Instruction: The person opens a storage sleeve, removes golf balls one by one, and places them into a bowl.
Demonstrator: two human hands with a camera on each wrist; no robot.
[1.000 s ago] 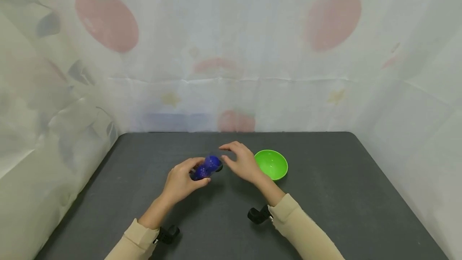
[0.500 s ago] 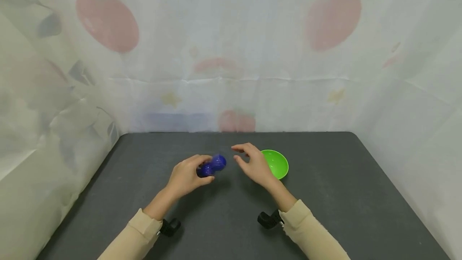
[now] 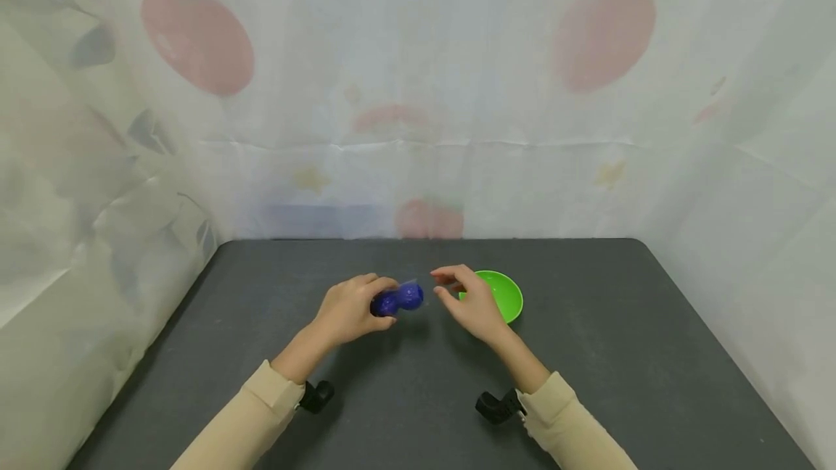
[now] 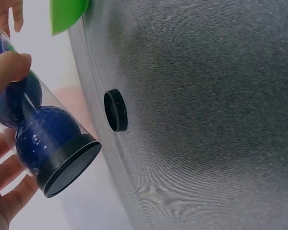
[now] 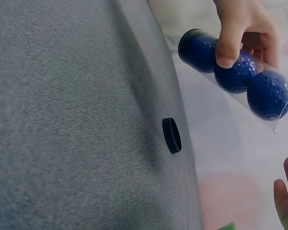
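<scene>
Head view: left hand point(image 3: 349, 307) above the dark table point(image 3: 620, 354), fingers and thumb curled round a clear tube point(image 3: 398, 299) of blue balls point(image 4: 48, 132), held on its side off the surface, black-capped end toward the wrist, open end toward the right hand point(image 3: 472, 301). Right hand just beside that end, not touching, fingers loosely bent and apart, gripping nothing. Green bowl point(image 3: 506, 294) on the table directly behind the right hand. Small black cap point(image 5: 172, 135) lying alone on the grey cloth, seen from both wrist cameras, below the tube.
</scene>
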